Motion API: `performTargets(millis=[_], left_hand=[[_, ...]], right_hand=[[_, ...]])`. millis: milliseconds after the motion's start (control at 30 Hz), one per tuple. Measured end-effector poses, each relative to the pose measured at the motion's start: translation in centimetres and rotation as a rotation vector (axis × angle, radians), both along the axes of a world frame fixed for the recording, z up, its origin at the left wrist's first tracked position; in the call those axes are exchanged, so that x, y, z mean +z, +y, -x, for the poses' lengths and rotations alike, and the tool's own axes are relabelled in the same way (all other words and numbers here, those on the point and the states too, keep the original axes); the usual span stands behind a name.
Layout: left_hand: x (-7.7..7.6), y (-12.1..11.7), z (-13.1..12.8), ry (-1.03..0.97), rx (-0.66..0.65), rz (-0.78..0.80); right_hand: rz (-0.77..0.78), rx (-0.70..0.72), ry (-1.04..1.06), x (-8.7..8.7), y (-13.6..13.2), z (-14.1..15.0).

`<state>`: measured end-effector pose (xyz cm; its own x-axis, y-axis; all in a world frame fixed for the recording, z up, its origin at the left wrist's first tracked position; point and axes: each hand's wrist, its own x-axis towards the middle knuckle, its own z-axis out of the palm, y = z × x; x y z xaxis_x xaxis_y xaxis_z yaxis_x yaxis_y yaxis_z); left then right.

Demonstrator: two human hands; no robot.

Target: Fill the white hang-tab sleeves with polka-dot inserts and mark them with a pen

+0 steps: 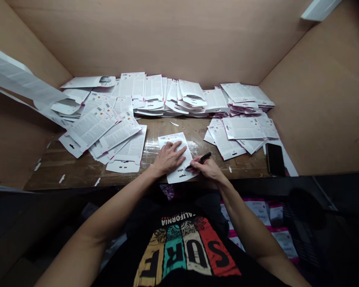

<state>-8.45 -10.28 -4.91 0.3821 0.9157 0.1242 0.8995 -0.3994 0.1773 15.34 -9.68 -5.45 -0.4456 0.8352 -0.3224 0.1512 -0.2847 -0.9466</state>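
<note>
Left hand pins the white backing card flat; right hand, just beside it, grips a black marker low over the card.

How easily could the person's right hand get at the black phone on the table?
Probably yes: the right hand holds a marker, but nothing bulky blocks the wooden table between it and the phone.
</note>
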Motion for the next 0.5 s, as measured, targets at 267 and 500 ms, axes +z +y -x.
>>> performTargets(millis=[267, 500], left_hand=[[-0.5, -0.1, 0.2, -0.003, -0.004, -0.015], [0.1, -0.5, 1.2, -0.130, -0.016, 0.029]], right_hand=[[-0.530, 0.156, -0.415, 1.0, -0.1, 1.5], [-0.439, 0.748, -0.191, 5.7, -3.2, 1.0]])
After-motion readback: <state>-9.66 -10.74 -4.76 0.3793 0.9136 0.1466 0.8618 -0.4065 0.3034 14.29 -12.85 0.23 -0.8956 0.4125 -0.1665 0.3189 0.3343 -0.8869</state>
